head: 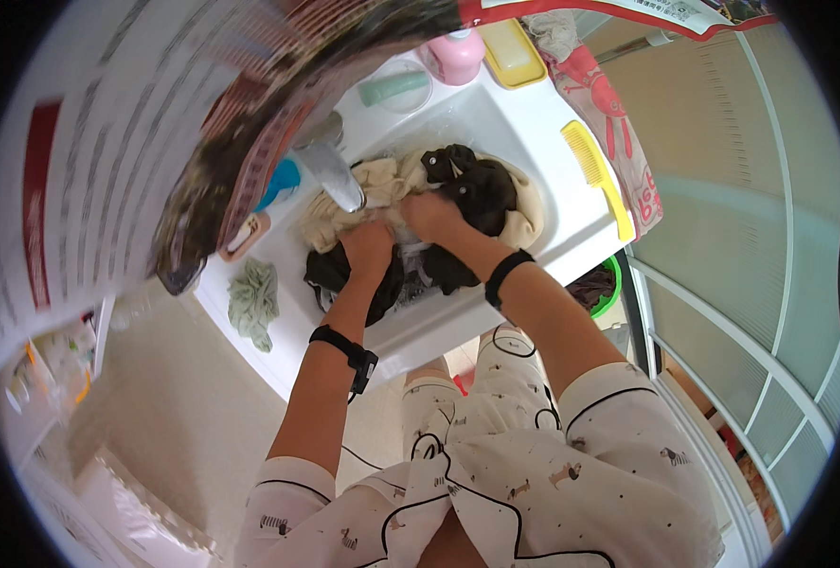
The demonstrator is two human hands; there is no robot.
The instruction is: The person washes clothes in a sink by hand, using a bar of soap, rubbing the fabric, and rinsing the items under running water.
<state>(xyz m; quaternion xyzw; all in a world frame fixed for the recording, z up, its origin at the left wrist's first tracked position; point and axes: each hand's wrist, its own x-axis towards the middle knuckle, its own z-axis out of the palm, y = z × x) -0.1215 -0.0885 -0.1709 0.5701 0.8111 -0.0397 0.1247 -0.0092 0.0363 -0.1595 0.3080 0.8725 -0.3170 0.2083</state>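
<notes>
Wet beige cloth (381, 177) and black cloth (487, 192) with light button-like dots lie bunched in a white washbasin (565, 153). More black cloth (335, 273) surrounds my left wrist. Just below the spout of the metal faucet (335, 174), my left hand (369, 245) is closed on the wet clothes, its fingertips hidden. My right hand (427, 215), blurred and curled like a fist, grips the cloth right beside it. Water and some foam show between the two hands.
A yellow comb (594, 170), pink bottle (455, 57), soap in a yellow dish (512, 57) and crumpled green cloth (253, 302) rest on the rim. Printed packaging (107, 142) hangs close at upper left. A glass sliding door (718, 177) stands at right, near a green basket (610, 287).
</notes>
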